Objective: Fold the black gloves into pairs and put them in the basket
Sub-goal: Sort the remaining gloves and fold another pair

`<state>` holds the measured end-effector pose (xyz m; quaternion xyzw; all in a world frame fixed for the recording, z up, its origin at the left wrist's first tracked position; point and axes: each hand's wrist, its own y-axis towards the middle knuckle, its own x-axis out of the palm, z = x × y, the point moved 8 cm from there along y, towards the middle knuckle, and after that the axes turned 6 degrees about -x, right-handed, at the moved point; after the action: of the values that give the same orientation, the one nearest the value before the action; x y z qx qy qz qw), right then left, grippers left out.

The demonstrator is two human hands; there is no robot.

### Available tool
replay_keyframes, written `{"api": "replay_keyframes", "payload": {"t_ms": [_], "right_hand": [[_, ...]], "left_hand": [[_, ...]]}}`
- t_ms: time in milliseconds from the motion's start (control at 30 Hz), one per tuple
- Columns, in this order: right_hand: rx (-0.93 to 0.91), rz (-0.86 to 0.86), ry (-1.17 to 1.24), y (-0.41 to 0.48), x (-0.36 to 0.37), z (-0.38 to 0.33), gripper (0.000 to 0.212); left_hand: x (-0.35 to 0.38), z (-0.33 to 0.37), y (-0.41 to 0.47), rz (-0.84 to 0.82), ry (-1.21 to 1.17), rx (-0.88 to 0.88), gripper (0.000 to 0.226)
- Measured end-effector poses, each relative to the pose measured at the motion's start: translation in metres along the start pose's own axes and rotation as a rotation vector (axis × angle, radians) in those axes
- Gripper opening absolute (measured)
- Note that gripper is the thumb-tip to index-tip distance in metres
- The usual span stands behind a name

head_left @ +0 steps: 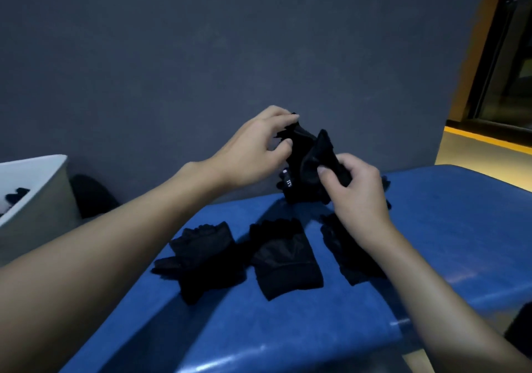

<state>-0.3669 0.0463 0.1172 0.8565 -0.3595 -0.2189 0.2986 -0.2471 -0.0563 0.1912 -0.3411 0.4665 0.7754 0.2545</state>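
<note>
At centre frame, the left hand (253, 153) pinched and the right hand (354, 188) gripped the black gloves (308, 156), likely to fold a pair for the basket (37, 188) at left.

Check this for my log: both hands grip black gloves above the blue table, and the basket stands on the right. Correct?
No: the head view shows the basket on the left. The rest holds: left hand and right hand grip black gloves above the blue table.
</note>
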Motion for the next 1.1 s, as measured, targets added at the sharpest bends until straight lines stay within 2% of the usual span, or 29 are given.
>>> {"api": "replay_keyframes", "payload": {"t_ms": [100,233,333,433,533,667,733,833,967,1033,1100], "right_hand": [[0.012,-0.038,0.122,-0.010,0.018,-0.018,0.012],[0.033,-0.122,0.239,-0.025,0.044,-0.033,0.010],[0.001,-0.170,0.239,-0.036,0.063,-0.046,0.009],[-0.043,-0.205,0.208,-0.046,0.083,-0.055,0.011],[-0.049,-0.264,0.148,-0.056,0.106,-0.058,0.015],[-0.046,-0.348,0.100,-0.067,0.134,-0.060,0.026],[-0.060,-0.405,0.076,-0.072,0.147,-0.062,0.032],[-0.083,-0.460,0.027,-0.075,0.159,-0.061,0.033],[-0.032,-0.537,0.088,-0.081,0.172,-0.057,0.037],[0.011,-0.515,0.160,-0.080,0.173,-0.055,0.032],[0.047,-0.415,0.180,-0.074,0.169,-0.048,0.026]], "left_hand": [[-0.024,-0.015,-0.021,0.059,-0.048,-0.069,0.034],[-0.047,-0.040,-0.056,0.096,-0.115,-0.180,0.007],[-0.059,-0.056,-0.083,0.143,-0.146,-0.238,0.009],[-0.065,-0.069,-0.112,0.173,-0.327,-0.371,0.002],[-0.060,-0.072,-0.136,0.146,-0.504,-0.467,0.010],[-0.051,-0.076,-0.151,0.127,-0.625,-0.535,0.020],[-0.049,-0.080,-0.155,0.144,-0.643,-0.584,0.022],[-0.052,-0.085,-0.160,0.206,-0.614,-0.616,0.010],[-0.056,-0.099,-0.165,0.300,-0.603,-0.664,0.023],[-0.056,-0.103,-0.165,0.325,-0.672,-0.696,0.025],[-0.056,-0.102,-0.165,0.349,-0.775,-0.731,0.025]]}}
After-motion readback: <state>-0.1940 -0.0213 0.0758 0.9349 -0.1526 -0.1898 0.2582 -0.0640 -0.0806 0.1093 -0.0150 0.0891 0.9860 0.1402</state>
